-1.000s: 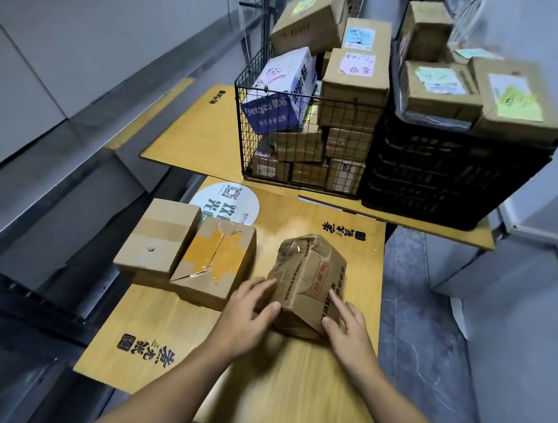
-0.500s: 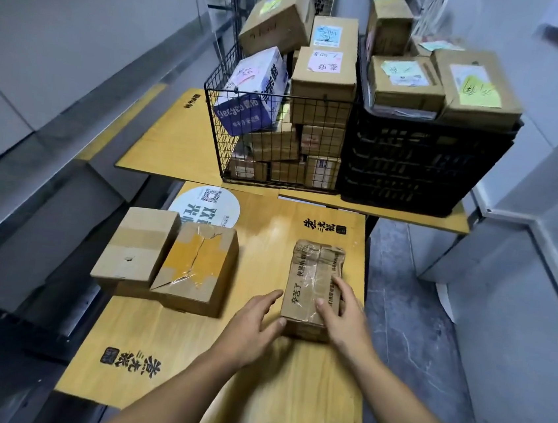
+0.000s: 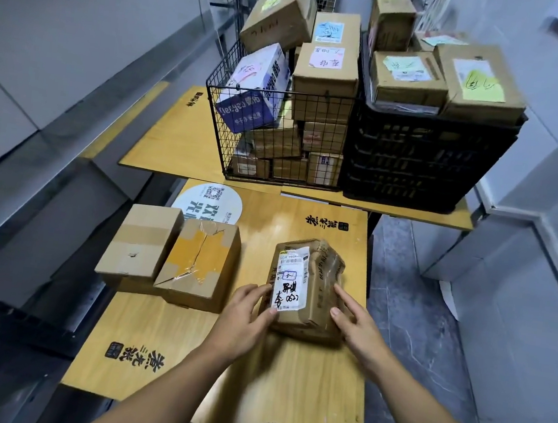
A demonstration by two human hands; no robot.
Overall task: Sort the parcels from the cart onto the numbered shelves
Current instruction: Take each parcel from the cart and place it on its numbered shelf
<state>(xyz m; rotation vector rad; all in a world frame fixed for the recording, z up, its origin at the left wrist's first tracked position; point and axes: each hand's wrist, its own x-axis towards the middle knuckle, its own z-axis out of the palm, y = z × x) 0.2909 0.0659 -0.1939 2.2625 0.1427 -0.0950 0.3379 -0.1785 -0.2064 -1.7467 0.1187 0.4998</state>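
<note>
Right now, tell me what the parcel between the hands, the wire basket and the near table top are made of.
Parcel: brown cardboard, apparently wrapped in clear glossy tape; creased, shiny faces.
Wire basket: likely metal wire coated black; thin rigid grid.
Table top: seemingly wood or veneer, lacquered; yellow grain with glare.

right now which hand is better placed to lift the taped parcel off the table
Left, probably. The left hand wraps the near-left edge of the taped parcel, fingers on its label; the right hand only lies straight-fingered against its right side.
</note>
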